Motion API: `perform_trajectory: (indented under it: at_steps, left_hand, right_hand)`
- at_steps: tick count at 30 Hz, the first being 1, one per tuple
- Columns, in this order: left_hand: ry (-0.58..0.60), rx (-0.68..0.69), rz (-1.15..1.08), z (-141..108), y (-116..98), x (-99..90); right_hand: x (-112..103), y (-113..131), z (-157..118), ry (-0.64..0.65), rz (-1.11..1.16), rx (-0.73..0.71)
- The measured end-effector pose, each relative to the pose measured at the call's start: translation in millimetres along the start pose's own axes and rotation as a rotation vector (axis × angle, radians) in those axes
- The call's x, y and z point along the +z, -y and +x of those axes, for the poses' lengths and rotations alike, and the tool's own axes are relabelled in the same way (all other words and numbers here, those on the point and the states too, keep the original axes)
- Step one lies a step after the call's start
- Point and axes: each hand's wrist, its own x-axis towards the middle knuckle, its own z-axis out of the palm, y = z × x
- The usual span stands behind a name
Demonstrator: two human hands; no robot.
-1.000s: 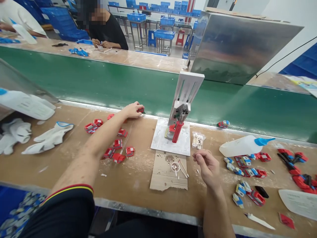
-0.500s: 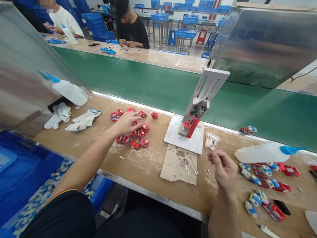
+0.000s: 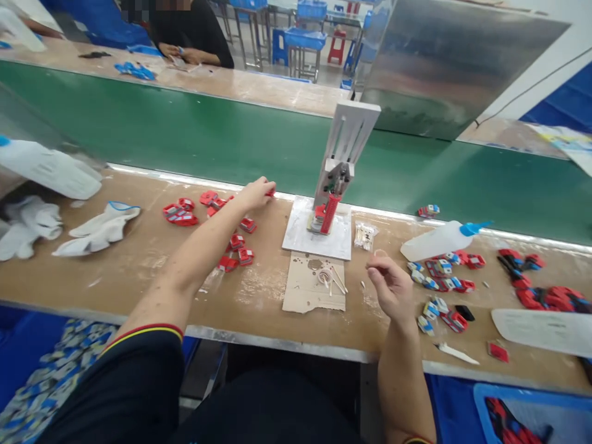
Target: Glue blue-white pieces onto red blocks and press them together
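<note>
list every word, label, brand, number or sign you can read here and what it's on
No text is readable.
White bottle at lower right: faint print, too small and blurred to read.
White bottle at far left: faint marks, too blurred to read.

A small red piece (image 3: 271, 193) is at the left hand's (image 3: 257, 193) fingertips, by the desk's (image 3: 104, 277) far edge. The fingers hide most of it.

Red stool (image 3: 337, 47) nr blue stool (image 3: 279, 47), wht wall (image 3: 578, 34)
</note>
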Motion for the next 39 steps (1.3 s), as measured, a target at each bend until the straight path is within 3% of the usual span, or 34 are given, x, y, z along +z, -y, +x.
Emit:
perform_trajectory:
  at_steps: [3,5,7,9,11,15,20,23,29,31,34,36,39]
  left_hand:
    - [-0.171,0.011,-0.198,-10,-2,-6.9]
    - [-0.297,0.005,-0.435,-30,-8,-8.8]
    - [-0.372,-0.039,-0.940,-60,-22,-3.9]
    - [-0.304,-0.072,-1.190,-94,-41,9.8]
    - [-0.182,-0.105,-1.293,-123,-59,30.0]
    - [0.018,-0.142,-1.407,-147,-78,66.2]
    - [0.087,-0.119,-1.418,-154,-79,76.8]
    - [0.043,-0.090,-1.361,-164,-79,75.9]
    - [-0.106,0.089,-1.055,-172,-85,72.8]
    - [-0.131,0.122,-0.993,-174,-87,74.1]
    - [-0.184,0.191,-0.926,-179,-88,79.5]
    - [-0.201,0.228,-0.879,-182,-89,83.2]
    - [-0.191,0.253,-0.828,-187,-90,86.3]
  right_hand:
    - [-7,9,-6,0.242,-0.075,-0.109]
    - [-4,11,-5,0.431,-0.142,-0.170]
    - [3,10,-2,0.605,-0.217,-0.231]
    - [13,7,2,0.705,-0.278,-0.285]
    - [23,3,5,0.722,-0.311,-0.329]
    - [36,0,10,0.647,-0.327,-0.376]
    - [42,-7,12,0.453,-0.254,-0.320]
    - [48,-11,9,0.373,-0.203,-0.268]
    - [42,-5,9,0.417,-0.070,-0.202]
    - [31,3,13,0.319,-0.005,-0.169]
    - [22,19,21,0.066,0.157,-0.153]
    - [28,30,26,-0.076,0.273,-0.182]
    - [49,42,30,-0.148,0.376,-0.193]
